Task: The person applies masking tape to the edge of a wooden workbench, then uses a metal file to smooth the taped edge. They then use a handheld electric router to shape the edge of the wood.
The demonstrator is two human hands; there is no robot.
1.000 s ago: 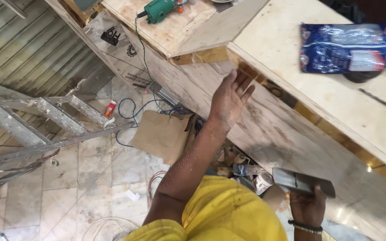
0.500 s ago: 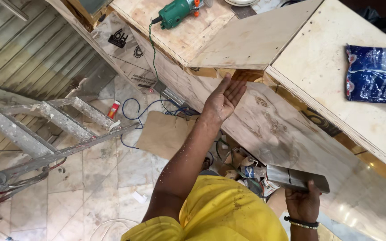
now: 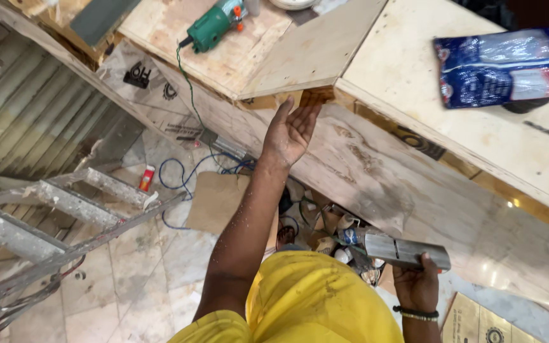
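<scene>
One grey metal bar [image 3: 406, 251], flat and rectangular, sits low in the view at about five o'clock, gripped at its lower edge by the right hand [image 3: 418, 287]. The fingers [image 3: 425, 259] of that hand are curled closed around the bar, and one dark beaded bracelet [image 3: 418, 313] circles the wrist.

The left hand [image 3: 290, 132] reaches up toward twelve o'clock, palm open and facing the camera, its fingers [image 3: 306, 114] spread and holding nothing. The fingertips touch or nearly touch the underside edge of a plywood table [image 3: 408, 70], where two light top boards meet at an angle. Below that edge a long sloping wooden panel [image 3: 376, 171] runs from ten o'clock down to four o'clock.

On the table, at eleven o'clock, lies one green power drill [image 3: 214, 26] with an orange knob; its cable [image 3: 189, 89] trails over the edge to the floor. At two o'clock lies one blue and white plastic packet [image 3: 506, 63].

The person wears a yellow shirt [image 3: 316, 302], seen at six o'clock.

On the marble floor [image 3: 141, 273], at nine o'clock, one paint-spattered metal ladder [image 3: 52, 209] lies folded. Near it are one small red and white tube [image 3: 147, 178], one blue wire [image 3: 176, 184] and one piece of brown cardboard [image 3: 214, 200]. A cluster of small cans and bottles [image 3: 344, 232] lies just left of the bar; how many cannot be told.
</scene>
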